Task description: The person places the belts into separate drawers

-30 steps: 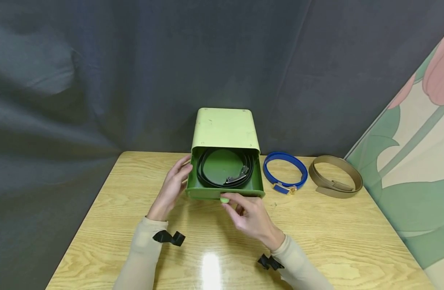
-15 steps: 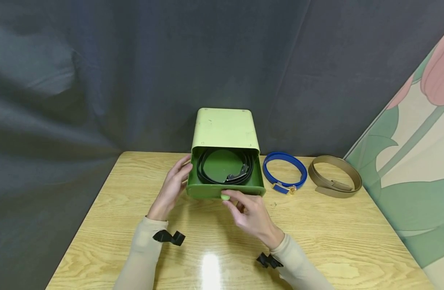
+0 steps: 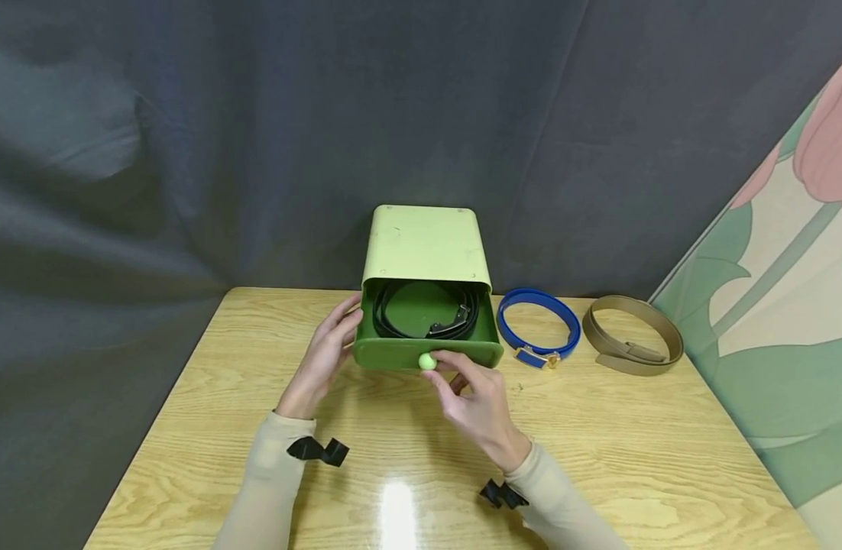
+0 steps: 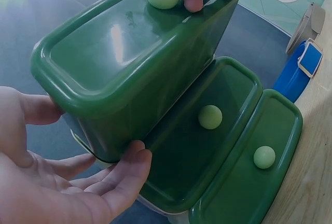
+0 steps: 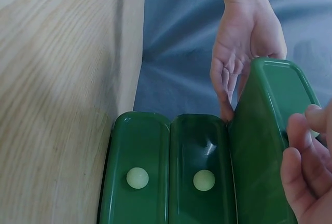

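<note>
A small pale-green cabinet (image 3: pixel 424 241) stands at the table's back edge, its green top drawer (image 3: pixel 390 356) pulled partway out. A coiled black belt (image 3: pixel 380 315) with a metal buckle lies in that drawer, its rear part in the cabinet's shadow. My right hand (image 3: pixel 481 405) pinches the drawer's round light-green knob (image 3: pixel 427 361) between thumb and fingers. With its fingers extended, my left hand (image 3: pixel 322 355) rests along the cabinet's left side. In the left wrist view, two lower drawers, a middle one (image 4: pixel 176 156) and a bottom one (image 4: pixel 282 123), sit beneath the top drawer.
To the cabinet's right, a coiled blue belt (image 3: pixel 509 330) with a gold-edged buckle lies on the wooden table (image 3: pixel 366 473). Farther right is a coiled tan belt (image 3: pixel 600 336). A dark curtain (image 3: pixel 311 137) hangs behind, and a flower-patterned panel (image 3: pixel 772 359) bounds the right side.
The top drawer has slid slightly back into the cabinet, carrying the black belt with it. My right hand has followed on the knob; my left hand has barely moved.
</note>
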Motion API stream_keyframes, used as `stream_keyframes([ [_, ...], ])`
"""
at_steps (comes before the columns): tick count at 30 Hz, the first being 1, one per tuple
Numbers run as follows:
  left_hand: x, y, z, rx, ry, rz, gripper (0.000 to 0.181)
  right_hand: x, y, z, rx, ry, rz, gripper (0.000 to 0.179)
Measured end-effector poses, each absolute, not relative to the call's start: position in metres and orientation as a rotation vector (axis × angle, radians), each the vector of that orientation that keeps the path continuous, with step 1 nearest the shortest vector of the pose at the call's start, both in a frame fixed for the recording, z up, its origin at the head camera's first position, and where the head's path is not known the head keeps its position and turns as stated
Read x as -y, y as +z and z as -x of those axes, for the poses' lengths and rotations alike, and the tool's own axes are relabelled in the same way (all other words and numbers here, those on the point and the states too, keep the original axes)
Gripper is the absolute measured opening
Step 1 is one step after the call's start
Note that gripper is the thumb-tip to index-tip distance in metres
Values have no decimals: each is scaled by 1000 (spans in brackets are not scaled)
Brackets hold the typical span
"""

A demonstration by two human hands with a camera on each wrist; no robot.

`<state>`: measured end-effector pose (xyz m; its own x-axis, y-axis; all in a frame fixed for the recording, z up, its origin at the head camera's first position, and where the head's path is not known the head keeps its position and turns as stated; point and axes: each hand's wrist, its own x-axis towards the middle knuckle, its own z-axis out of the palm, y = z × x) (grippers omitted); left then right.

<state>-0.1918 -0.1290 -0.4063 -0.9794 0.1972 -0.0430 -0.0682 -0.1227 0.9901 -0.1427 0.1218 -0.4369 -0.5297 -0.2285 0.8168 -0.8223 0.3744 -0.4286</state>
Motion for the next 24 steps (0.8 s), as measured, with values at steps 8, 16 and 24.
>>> stream_keyframes([
  [8,128,-405,194,-1930,2238,-142,59,-122,-437,145,1960,1126,-877,31],
  [16,129,-405,193,-1920,2250,-129,59,-120,-437,146,1964,1147,-874,32],
  [24,130,-406,192,-1929,2238,-130,59,-118,-434,144,2019,1198,-816,28],
])
